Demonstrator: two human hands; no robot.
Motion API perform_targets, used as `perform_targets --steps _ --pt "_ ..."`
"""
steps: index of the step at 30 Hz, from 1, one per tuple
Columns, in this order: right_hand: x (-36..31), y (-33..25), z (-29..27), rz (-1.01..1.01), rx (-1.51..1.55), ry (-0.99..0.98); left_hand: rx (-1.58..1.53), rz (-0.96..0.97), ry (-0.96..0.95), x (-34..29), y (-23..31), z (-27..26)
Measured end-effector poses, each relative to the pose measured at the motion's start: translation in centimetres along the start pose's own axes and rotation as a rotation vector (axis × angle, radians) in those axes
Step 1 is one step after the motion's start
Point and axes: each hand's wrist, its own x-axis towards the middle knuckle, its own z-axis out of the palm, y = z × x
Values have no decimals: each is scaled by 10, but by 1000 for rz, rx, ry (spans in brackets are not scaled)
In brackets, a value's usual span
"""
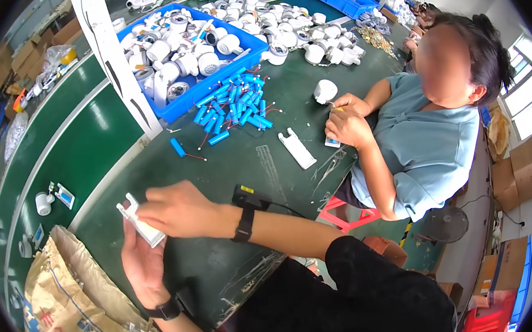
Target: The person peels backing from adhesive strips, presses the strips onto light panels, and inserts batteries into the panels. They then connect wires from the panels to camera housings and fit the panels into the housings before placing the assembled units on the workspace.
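A white plastic housing (153,236), long with two prongs at its far end, lies across my left hand (143,265), which is palm up and grips it from below. Over the housing's middle my right hand (180,212) is closed, fingers bent down onto it; what its fingertips hold, if anything, is hidden. A similar white housing (297,149) lies on the green table to the right. Beyond my hands is a heap of blue cylindrical batteries (235,105) with thin red wires, and a single blue battery (178,148) sits nearer.
A blue crate (176,112) of white round-headed parts stands behind the batteries, beside a white post (120,71). More white parts (279,22) are piled farther back. At right a co-worker's hands (348,124) hold a part. A paper sack (69,297) stands left, near the green conveyor (86,134).
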Motion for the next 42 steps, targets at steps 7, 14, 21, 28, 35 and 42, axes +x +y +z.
perform_targets --steps 7,14,21,28,35,42 --pt "-19 3 5 8 58 -87 15 57 -42 -6 2 -1" --pt "-19 -4 1 -87 46 -101 87 72 -22 -7 2 -10" --pt "-23 -4 5 -112 70 -98 71 98 -51 -6 2 -20" --pt "-21 -6 -1 -158 63 -58 39 158 -28 -5 -2 -21" --pt "-24 -5 2 -196 35 -36 217 159 -5 -11 3 -21" --pt "-24 -8 1 -153 84 -28 57 132 -117 -12 3 -13"
